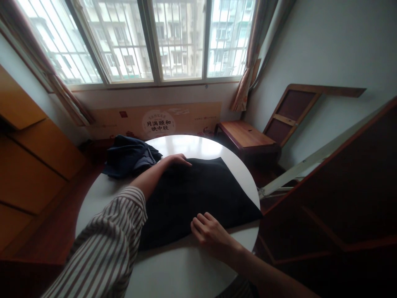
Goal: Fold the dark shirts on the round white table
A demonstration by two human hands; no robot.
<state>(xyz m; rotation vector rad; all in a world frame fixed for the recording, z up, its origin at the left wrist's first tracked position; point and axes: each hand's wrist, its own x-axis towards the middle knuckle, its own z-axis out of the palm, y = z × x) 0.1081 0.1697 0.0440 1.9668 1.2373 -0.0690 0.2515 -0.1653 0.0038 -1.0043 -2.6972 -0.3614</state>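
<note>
A black piece of cloth [198, 188], perhaps a garment, lies spread nearly flat on a round white table [198, 269]. At its far edge is my left hand [176, 159], thumb on top and the fingers closed over the edge, partly hidden. My right hand [207, 231] is at the near edge, its fingers curled onto the cloth. The right corner of the cloth reaches the table's rim. A crumpled dark blue garment [128, 155] lies in a heap at the table's back left, close to my left forearm.
Wooden cabinets [34, 165] stand at left. A low wooden table [246, 134] is at the back right, near a leaning framed panel [293, 107]. A large dark board [335, 198] rises close to the round table's right side. Behind is a barred window [155, 41].
</note>
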